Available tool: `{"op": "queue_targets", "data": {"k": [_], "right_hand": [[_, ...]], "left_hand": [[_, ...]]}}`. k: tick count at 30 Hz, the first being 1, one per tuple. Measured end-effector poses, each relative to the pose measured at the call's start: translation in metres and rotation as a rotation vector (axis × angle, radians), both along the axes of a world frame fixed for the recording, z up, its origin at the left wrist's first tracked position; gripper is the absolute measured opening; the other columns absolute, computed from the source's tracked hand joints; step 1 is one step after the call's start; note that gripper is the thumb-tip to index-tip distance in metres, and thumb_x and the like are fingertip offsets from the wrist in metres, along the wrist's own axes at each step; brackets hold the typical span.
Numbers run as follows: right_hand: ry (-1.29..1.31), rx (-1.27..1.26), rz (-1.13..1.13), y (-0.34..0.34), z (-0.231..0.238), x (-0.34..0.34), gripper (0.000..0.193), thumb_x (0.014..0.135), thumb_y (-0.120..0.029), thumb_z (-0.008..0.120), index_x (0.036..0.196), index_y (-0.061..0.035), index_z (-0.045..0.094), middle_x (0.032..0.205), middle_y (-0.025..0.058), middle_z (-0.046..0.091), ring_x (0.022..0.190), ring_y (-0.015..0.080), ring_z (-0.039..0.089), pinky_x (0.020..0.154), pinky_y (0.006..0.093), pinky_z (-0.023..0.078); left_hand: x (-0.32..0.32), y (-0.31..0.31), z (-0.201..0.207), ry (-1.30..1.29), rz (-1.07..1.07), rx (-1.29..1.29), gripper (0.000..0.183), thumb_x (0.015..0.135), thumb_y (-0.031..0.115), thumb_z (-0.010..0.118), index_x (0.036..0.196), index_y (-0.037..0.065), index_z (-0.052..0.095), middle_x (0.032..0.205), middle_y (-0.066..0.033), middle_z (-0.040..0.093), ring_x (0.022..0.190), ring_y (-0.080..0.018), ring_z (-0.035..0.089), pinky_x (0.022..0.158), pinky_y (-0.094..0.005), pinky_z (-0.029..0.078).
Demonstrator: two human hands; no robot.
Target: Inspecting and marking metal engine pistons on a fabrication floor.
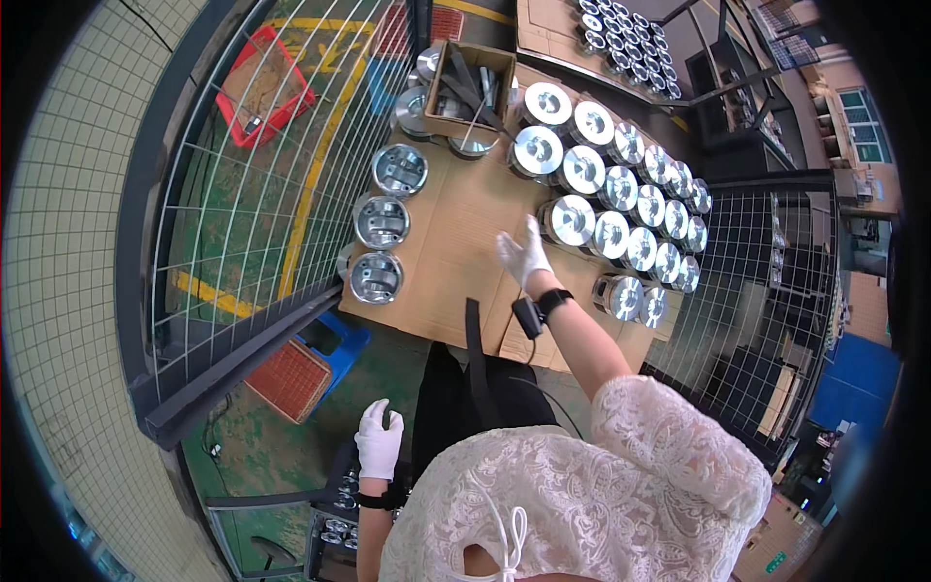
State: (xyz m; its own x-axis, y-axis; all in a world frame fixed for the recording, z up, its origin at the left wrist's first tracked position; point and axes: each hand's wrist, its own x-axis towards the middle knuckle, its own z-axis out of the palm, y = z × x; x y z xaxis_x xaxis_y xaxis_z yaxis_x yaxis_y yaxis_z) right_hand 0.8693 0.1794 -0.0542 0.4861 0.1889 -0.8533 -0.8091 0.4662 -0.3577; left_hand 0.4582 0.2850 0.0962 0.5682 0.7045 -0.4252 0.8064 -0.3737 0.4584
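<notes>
In the head view, the white-gloved right hand (pixel 525 260) hovers over the cardboard-covered worktop (pixel 451 238), fingers spread, holding nothing; the gloved left hand (pixel 379 441) hangs low, short of the near edge, thumb apart and empty. The nearest piston (pixel 571 219) stands just right of the right hand, among rows with crowns up. Three other pistons (pixel 375 278) line up to that hand's left, hollow sides seemingly upward. The laying-out looks well along, those three perhaps remaining; which group is finished I cannot tell. The crowns are round, bright silver and dished at the centre.
</notes>
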Motion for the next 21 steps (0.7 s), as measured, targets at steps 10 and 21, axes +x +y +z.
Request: {"op": "queue_targets", "data": {"k": [10,21], "right_hand": [[0.477,0.404,-0.436,-0.112,-0.06,0.11,0.044,0.096,-0.028,0.056,0.126,0.0019,0.048,0.123,0.0285,0.052,0.106,0.0425,0.059,0.084,0.0446,0.059],[-0.221,-0.137,0.919,-0.139,0.038,-0.021,0.032,0.083,-0.007,0.054,0.115,-0.0027,0.057,0.105,0.013,0.061,0.091,0.0307,0.068,0.07,0.0448,0.063]], "left_hand": [[0.013,-0.051,0.011,-0.044,-0.098,-0.008,0.032,0.086,0.026,0.063,0.113,0.008,0.067,0.117,-0.0143,0.066,0.103,-0.0326,0.064,0.089,-0.0437,0.051],[-0.006,-0.144,0.012,-0.141,0.083,0.118,0.036,0.088,0.03,0.065,0.115,0.006,0.066,0.117,-0.0151,0.066,0.11,-0.0316,0.063,0.096,-0.0397,0.049]]}}
